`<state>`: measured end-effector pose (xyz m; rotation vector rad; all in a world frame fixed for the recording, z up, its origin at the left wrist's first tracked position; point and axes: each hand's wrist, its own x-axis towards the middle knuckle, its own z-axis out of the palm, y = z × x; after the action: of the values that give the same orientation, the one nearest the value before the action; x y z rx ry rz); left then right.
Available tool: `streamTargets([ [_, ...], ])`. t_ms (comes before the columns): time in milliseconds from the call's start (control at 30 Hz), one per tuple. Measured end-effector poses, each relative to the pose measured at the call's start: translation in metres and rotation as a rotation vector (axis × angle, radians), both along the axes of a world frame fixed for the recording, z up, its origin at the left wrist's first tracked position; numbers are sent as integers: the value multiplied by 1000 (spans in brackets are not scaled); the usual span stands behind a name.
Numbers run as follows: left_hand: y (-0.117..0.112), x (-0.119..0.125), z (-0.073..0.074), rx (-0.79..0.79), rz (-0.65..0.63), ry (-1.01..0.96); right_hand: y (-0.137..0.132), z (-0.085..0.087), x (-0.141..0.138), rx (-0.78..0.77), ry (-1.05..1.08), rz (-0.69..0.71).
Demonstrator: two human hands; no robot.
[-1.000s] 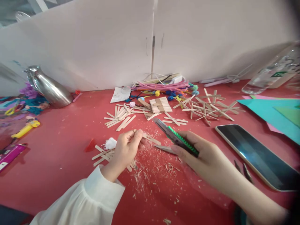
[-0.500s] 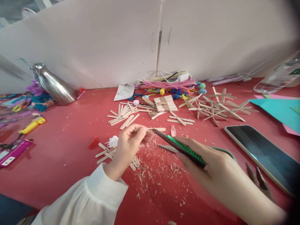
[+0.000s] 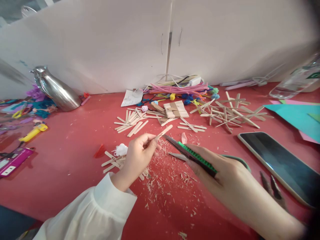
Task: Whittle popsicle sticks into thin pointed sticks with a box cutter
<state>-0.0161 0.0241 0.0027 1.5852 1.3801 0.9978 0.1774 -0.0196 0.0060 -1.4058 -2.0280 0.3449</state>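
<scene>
My left hand [image 3: 136,156], in a white sleeve, pinches a thin wooden craft stick [image 3: 163,131] that points up and to the right. My right hand [image 3: 225,173] is closed round a green utility knife [image 3: 191,153]; its blade tip sits just below the stick's free end. Wood shavings [image 3: 170,176] are scattered over the red table [image 3: 62,166] under both hands. A cut stick piece [image 3: 178,156] lies beneath the knife.
Piles of craft sticks [image 3: 132,121] and glued stick crosses [image 3: 230,113] lie behind, with pipe cleaners [image 3: 178,89]. A phone [image 3: 282,165] lies at right, beside coloured paper [image 3: 297,116] and pliers [image 3: 272,188]. A steel bottle [image 3: 56,90] and a yellow tool [image 3: 32,131] lie left.
My left hand has tilted the stick so its free end points upward. The knife in my right hand has stayed close beneath it. The view has shifted slightly.
</scene>
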Motion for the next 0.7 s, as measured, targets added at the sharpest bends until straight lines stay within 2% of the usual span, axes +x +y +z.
streamTargets([
  [300,-1,-2,-9,91,-23,84,-2,2,0,-11,15,31],
  [700,-2,0,-7,183,-4,216,-3,4,-3,-87,55,9],
])
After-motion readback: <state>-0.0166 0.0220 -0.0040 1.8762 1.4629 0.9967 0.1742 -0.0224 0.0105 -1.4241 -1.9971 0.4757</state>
